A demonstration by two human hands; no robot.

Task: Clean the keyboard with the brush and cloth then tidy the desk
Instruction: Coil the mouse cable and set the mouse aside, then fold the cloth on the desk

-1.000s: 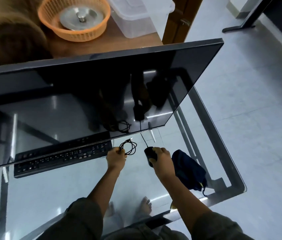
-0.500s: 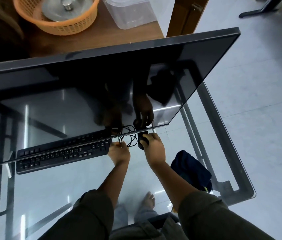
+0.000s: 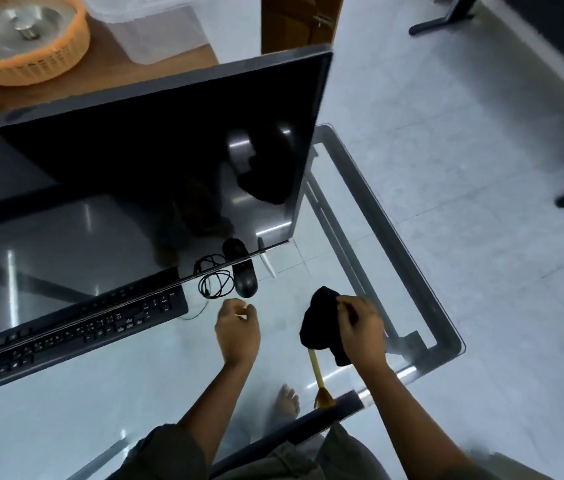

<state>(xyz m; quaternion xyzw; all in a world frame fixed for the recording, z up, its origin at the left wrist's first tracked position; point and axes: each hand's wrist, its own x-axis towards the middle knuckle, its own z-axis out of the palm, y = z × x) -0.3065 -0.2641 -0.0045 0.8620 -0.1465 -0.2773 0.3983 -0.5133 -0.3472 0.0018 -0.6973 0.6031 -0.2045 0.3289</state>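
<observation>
A black keyboard [image 3: 79, 327] lies on the glass desk [image 3: 65, 410], partly under the monitor's lower edge. A black mouse [image 3: 245, 280] and its coiled cable [image 3: 216, 284] rest just right of the keyboard. My right hand [image 3: 360, 329] grips a dark cloth [image 3: 318, 322] above the desk's right part. A yellow-handled brush [image 3: 318, 375] sticks out below the cloth, its bristles near the desk's front edge. My left hand [image 3: 239, 327] hovers below the mouse, fingers loosely curled, holding nothing.
A large dark monitor [image 3: 135, 161] stands tilted over the back of the desk. Behind it a wooden table bears an orange basket [image 3: 27, 53] and a clear plastic box [image 3: 155, 26]. Tiled floor lies to the right; my bare foot [image 3: 287, 400] shows through the glass.
Both hands let go of the mouse and cable, which now lie by the monitor's edge. My right hand moved right and picked up the dark cloth; my left hand drew back.
</observation>
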